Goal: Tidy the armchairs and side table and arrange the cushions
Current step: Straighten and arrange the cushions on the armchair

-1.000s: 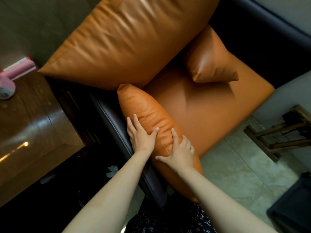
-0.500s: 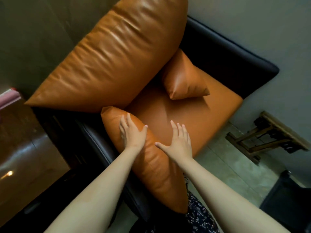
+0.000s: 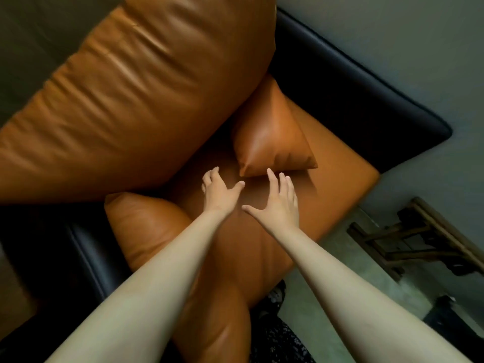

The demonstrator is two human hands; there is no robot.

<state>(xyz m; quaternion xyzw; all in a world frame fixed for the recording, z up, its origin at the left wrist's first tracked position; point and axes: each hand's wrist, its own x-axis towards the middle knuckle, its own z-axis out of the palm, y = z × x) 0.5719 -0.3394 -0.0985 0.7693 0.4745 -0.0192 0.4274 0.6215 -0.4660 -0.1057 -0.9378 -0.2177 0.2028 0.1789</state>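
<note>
An armchair with a dark frame (image 3: 366, 100) carries an orange leather seat (image 3: 337, 189) and a big orange back cushion (image 3: 136, 100). A small orange cushion (image 3: 269, 137) leans in the far corner of the seat. A second orange cushion (image 3: 146, 226) stands against the left armrest (image 3: 86, 252), partly hidden by my left forearm. My left hand (image 3: 218, 191) and my right hand (image 3: 277, 204) both hover open over the seat, fingers spread, just short of the small cushion's lower edge and holding nothing.
A dark wooden stand (image 3: 424, 242) sits on the pale tiled floor (image 3: 327, 323) to the right of the chair. A grey wall (image 3: 392, 35) runs behind the armchair. Patterned dark fabric (image 3: 275, 336) shows below between my arms.
Both hands have left the cushion by the left armrest and reached forward across the seat toward the small far cushion. The view has swung right, so the side table is out of frame.
</note>
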